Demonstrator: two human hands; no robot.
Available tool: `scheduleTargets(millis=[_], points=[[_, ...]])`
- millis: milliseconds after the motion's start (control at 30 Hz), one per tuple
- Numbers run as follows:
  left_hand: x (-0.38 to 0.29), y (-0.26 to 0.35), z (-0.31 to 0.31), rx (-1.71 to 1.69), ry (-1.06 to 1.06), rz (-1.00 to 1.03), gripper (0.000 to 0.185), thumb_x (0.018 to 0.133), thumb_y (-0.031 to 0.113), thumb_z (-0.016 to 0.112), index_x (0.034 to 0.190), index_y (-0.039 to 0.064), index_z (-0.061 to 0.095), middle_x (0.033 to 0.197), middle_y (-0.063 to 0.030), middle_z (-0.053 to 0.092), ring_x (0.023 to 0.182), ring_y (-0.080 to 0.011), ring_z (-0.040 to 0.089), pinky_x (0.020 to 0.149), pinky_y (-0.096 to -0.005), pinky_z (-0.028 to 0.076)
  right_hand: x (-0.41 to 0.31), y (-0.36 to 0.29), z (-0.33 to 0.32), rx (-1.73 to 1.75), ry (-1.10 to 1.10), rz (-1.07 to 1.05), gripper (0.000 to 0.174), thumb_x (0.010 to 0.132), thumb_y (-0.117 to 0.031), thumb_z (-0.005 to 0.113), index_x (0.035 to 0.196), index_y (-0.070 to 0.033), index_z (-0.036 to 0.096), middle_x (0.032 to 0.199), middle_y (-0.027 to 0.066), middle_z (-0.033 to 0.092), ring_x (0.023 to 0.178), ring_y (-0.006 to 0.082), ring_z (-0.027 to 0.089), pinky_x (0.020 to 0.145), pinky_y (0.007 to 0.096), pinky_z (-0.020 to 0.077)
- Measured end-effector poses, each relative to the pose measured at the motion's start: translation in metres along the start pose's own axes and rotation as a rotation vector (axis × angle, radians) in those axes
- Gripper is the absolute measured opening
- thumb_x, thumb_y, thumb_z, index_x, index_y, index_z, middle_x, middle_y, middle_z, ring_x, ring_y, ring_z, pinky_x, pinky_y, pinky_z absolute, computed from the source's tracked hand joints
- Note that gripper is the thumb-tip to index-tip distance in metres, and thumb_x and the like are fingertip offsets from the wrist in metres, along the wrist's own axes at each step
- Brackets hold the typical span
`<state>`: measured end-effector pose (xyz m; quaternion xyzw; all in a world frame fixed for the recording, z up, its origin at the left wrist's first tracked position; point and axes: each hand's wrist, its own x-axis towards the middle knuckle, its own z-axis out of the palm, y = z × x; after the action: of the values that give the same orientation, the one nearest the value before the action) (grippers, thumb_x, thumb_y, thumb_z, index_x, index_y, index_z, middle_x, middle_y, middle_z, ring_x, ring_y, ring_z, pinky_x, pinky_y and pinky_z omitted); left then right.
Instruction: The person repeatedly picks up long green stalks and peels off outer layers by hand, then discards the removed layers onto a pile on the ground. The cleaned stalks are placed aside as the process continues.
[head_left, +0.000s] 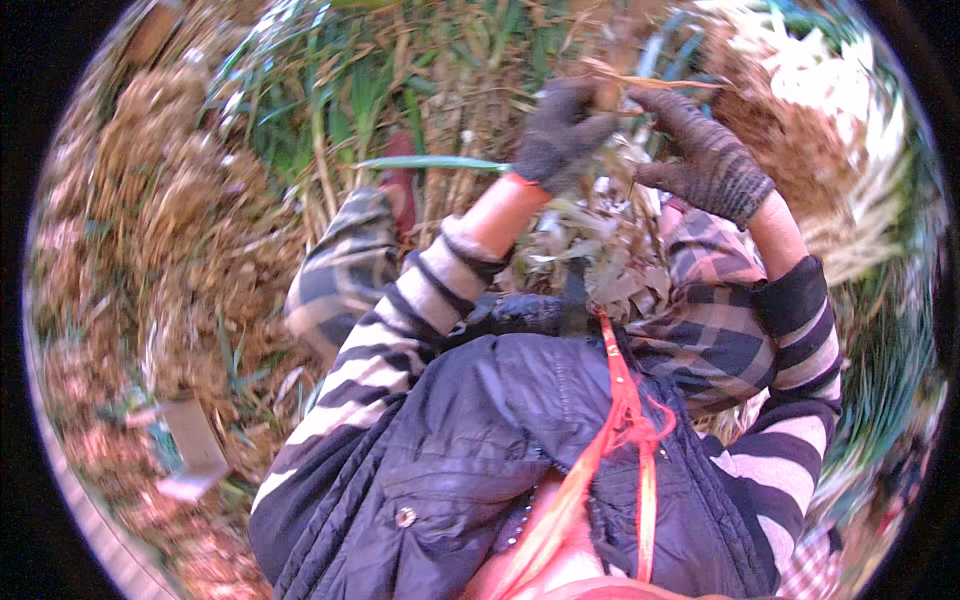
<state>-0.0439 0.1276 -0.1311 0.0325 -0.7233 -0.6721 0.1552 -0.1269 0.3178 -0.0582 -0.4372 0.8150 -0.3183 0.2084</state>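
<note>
Both my hands wear dark knitted gloves and are raised above a heap of pale, dry peeled skins (611, 255) between my knees. A thin dry leaf (660, 80) stretches across the fingertips of both hands. My left hand (566, 135) has its fingers bent near one end of that leaf; blur hides whether it grips it. My right hand (705, 154) has its thumb well apart from its fingers, and its fingertips are close to the leaf. One green onion leaf (435, 162) sticks out beside my left wrist. Ahead lies a spread of green onions (360, 97) with dry leaves among them.
At the right, a pile of onions shows white stalks (817, 75) and brown roots (795, 142), with long green leaves (885, 382) further down. Dry plant litter (150, 210) covers the left. A pale cardboard-like piece (191, 442) lies there. Checked cloth (814, 562) appears lower right.
</note>
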Motion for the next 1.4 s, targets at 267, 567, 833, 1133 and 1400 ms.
scheduleTargets(millis=[267, 567, 833, 1133, 1400], points=[[0.035, 0.075, -0.015, -0.061, 0.326, 0.283, 0.024, 0.08, 0.016, 0.074, 0.097, 0.003, 0.064, 0.089, -0.0061, 0.064, 0.078, -0.0167, 0.059, 0.07, -0.03, 0.049, 0.038, -0.015, 0.045, 0.285, -0.102, 0.008, 0.057, 0.08, -0.02, 0.075, 0.129, -0.006, 0.049, 0.105, 0.0138, 0.065, 0.092, 0.0194, 0.063, 0.082, 0.034, 0.0509], [0.06, 0.133, -0.134, 0.605, 0.377, 0.623, 0.02, 0.083, 0.02, 0.071, 0.085, 0.001, 0.067, 0.077, -0.0038, 0.063, 0.066, -0.0139, 0.056, 0.063, -0.0315, 0.046, 0.03, -0.026, 0.053, -0.529, -0.712, -0.153, 0.022, 0.083, -0.025, 0.06, 0.097, -0.009, 0.062, 0.085, 0.0199, 0.065, 0.079, 0.0401, 0.063, 0.069, 0.0465, 0.0498], [0.075, 0.121, -0.291, 0.327, 0.653, 0.442, 0.016, 0.086, 0.018, 0.069, 0.089, 0.002, 0.066, 0.079, -0.0059, 0.065, 0.066, -0.016, 0.059, 0.061, -0.0306, 0.048, 0.035, -0.027, 0.034, -0.471, -0.59, 0.043, 0.038, 0.081, -0.033, 0.064, 0.113, -0.013, 0.059, 0.099, 0.0183, 0.066, 0.094, 0.0376, 0.063, 0.082, 0.0453, 0.0493], [-0.036, 0.098, -0.522, 0.553, 0.942, 0.11, 0.018, 0.09, 0.02, 0.063, 0.086, 0.002, 0.065, 0.078, -0.0071, 0.066, 0.064, -0.0173, 0.061, 0.057, -0.029, 0.049, 0.028, -0.015, 0.025, -0.449, -0.707, 0.071, 0.042, 0.083, -0.034, 0.061, 0.117, -0.011, 0.058, 0.104, 0.0209, 0.064, 0.1, 0.0385, 0.06, 0.087, 0.0459, 0.0469], [-0.151, -0.028, -0.528, 1.355, 0.477, -0.529, 0.043, 0.085, 0.043, 0.064, 0.104, 0.004, 0.067, 0.089, -0.0108, 0.067, 0.085, -0.0226, 0.063, 0.078, -0.0369, 0.048, 0.029, -0.017, 0.027, -0.378, -0.71, 0.059, 0.037, 0.088, -0.033, 0.058, 0.117, -0.011, 0.058, 0.104, 0.0198, 0.065, 0.098, 0.0384, 0.061, 0.085, 0.0446, 0.048]])
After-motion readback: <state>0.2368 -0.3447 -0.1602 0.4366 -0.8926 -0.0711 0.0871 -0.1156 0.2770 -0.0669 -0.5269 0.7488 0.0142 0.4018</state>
